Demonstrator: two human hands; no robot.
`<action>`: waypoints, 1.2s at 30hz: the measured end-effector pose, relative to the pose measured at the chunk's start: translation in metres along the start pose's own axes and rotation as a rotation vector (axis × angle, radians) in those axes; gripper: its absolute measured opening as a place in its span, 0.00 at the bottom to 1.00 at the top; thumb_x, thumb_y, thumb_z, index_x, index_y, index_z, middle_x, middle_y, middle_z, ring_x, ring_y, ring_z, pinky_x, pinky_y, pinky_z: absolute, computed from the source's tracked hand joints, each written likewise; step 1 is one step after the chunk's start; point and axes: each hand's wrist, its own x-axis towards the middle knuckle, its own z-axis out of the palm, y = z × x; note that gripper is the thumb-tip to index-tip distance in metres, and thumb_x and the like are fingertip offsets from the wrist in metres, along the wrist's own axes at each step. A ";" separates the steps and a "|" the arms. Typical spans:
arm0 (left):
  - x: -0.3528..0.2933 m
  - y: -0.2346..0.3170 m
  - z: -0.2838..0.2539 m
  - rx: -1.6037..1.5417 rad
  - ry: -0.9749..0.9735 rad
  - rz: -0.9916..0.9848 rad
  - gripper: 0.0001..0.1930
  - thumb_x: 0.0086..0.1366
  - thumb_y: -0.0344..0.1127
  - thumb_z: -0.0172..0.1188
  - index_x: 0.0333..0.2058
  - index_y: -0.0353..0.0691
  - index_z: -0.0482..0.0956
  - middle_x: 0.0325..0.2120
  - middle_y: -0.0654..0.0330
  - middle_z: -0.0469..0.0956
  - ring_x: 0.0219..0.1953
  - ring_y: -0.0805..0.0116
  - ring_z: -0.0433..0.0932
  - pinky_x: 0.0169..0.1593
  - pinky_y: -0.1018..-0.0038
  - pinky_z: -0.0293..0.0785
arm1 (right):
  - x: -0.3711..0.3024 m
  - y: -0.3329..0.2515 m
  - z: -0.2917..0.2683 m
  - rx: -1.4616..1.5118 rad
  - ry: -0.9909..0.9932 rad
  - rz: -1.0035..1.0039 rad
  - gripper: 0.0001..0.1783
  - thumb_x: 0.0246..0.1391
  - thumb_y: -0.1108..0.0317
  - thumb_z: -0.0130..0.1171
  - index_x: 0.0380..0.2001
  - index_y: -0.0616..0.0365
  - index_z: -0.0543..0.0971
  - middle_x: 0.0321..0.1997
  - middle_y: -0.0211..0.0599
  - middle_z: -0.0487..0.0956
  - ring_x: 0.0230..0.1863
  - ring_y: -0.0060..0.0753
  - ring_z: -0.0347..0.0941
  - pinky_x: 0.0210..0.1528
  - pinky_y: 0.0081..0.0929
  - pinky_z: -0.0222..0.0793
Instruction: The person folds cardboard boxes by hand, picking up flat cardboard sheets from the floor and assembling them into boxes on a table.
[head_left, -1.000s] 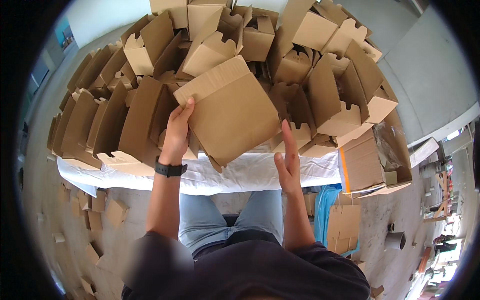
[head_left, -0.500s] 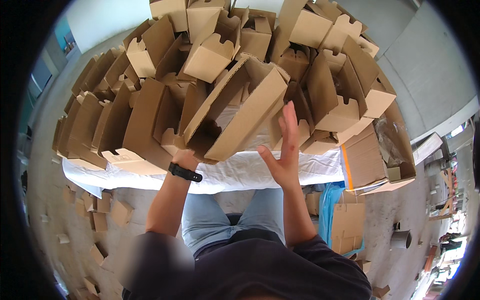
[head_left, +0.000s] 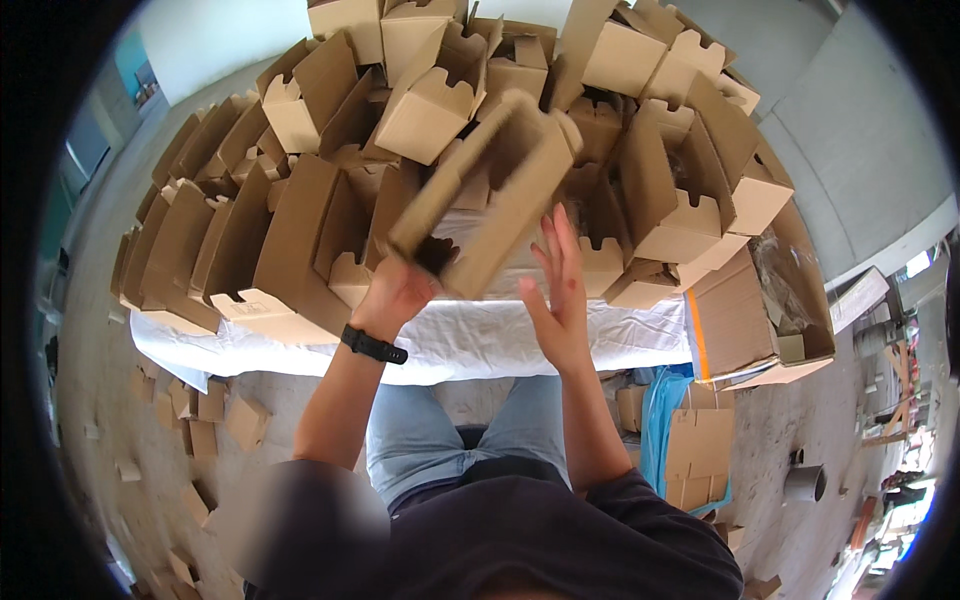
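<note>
A long, narrow cardboard box (head_left: 510,215), blurred by motion, hangs tilted above the middle of a white-covered table, its open frame facing up. My left hand (head_left: 398,292), with a black watch on the wrist, grips its near left end; the fingertips are partly hidden there. My right hand (head_left: 563,290) is open beside the box's right wall, fingers stretched upward and thumb apart. Whether its fingertips touch the cardboard I cannot tell. Left of the box stands another open carton (head_left: 295,240), and to its right one with notched end flaps (head_left: 665,190).
Many open cartons are stacked at the back and left. A bigger cardboard box (head_left: 735,320) with clear plastic inside sits at the table's right end. White cloth (head_left: 480,345) covers the front edge. Small cartons (head_left: 248,422) lie on the floor, and a grey bucket (head_left: 804,483) stands right.
The long box has shifted and turned, its near end rising off the cloth. My left hand has moved up and right with it. My right hand stays beside it, a little lower left.
</note>
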 end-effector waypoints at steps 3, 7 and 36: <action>0.014 -0.007 -0.022 0.026 -0.157 0.178 0.20 0.77 0.46 0.38 0.56 0.37 0.68 0.53 0.58 0.75 0.55 0.66 0.73 0.59 0.68 0.70 | -0.006 0.000 -0.004 0.314 0.066 0.013 0.43 0.64 0.51 0.49 0.72 0.55 0.43 0.77 0.40 0.46 0.76 0.42 0.43 0.73 0.41 0.43; 0.029 -0.017 -0.060 0.068 -0.310 0.279 0.19 0.76 0.44 0.40 0.56 0.40 0.68 0.53 0.60 0.74 0.56 0.70 0.72 0.58 0.71 0.69 | -0.005 -0.010 -0.008 0.351 0.082 -0.024 0.50 0.55 0.68 0.62 0.72 0.54 0.43 0.72 0.41 0.54 0.72 0.40 0.51 0.69 0.41 0.52; -0.023 -0.102 -0.062 -0.099 -0.081 -0.069 0.24 0.74 0.46 0.44 0.61 0.37 0.64 0.57 0.52 0.69 0.60 0.57 0.68 0.62 0.56 0.68 | -0.001 0.034 0.020 -0.142 -0.035 0.276 0.45 0.62 0.51 0.54 0.72 0.59 0.46 0.75 0.59 0.40 0.77 0.51 0.33 0.74 0.39 0.35</action>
